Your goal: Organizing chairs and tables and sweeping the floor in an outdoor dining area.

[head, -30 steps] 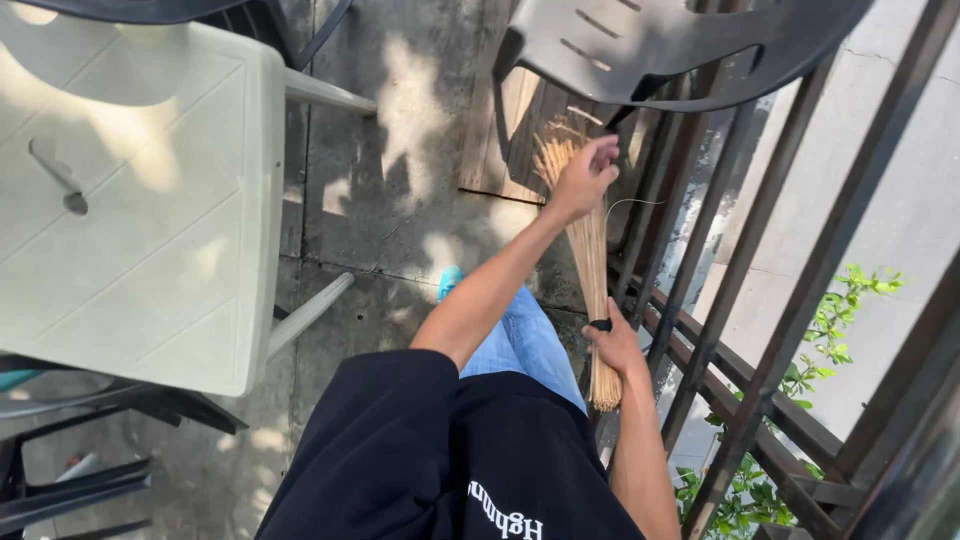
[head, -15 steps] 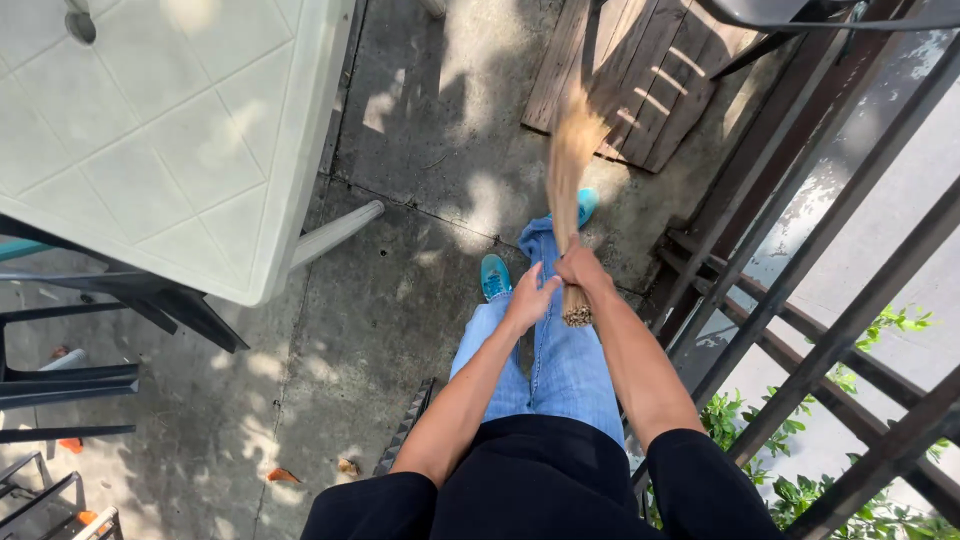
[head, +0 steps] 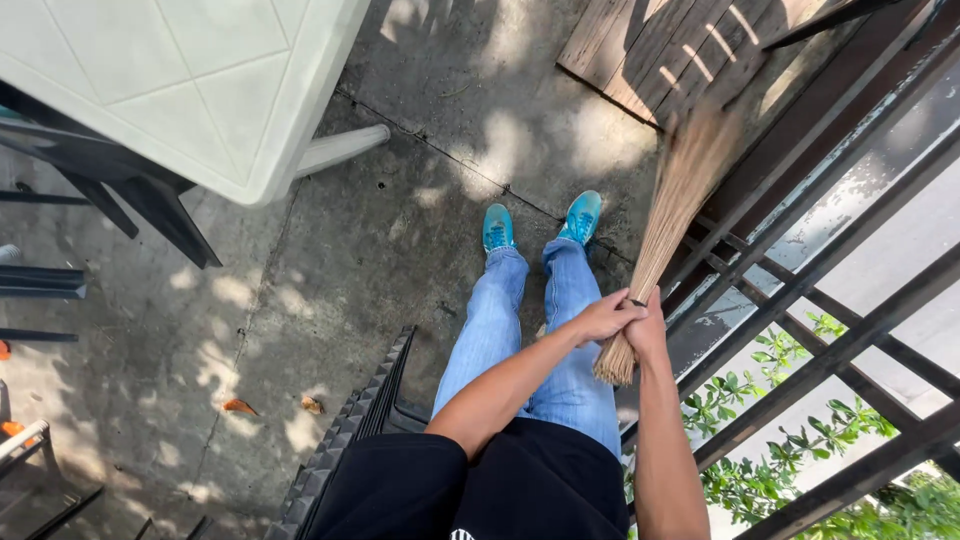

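Note:
A bundle broom of thin tan sticks (head: pixel 672 215) slants from my hands up to the right, its splayed tips blurred over the wooden pallet (head: pixel 680 50). My right hand (head: pixel 645 335) grips the bound end of the bundle. My left hand (head: pixel 605 318) is wrapped over it just beside the right, both fists closed on the sticks. Below stand my legs in blue jeans (head: pixel 540 330) and turquoise shoes (head: pixel 498 228).
A white plastic table (head: pixel 170 90) fills the upper left, with dark chair frames (head: pixel 120 185) under it. A dark metal railing (head: pixel 820 290) runs along the right, green plants (head: pixel 780 460) beyond it. A black ridged chair edge (head: pixel 350 440) sits by my left leg. Dry leaves (head: pixel 240 407) lie on the concrete.
The broom swung from straight ahead to the right, toward the railing. My hands moved together on its bound end, and my view tilted further down.

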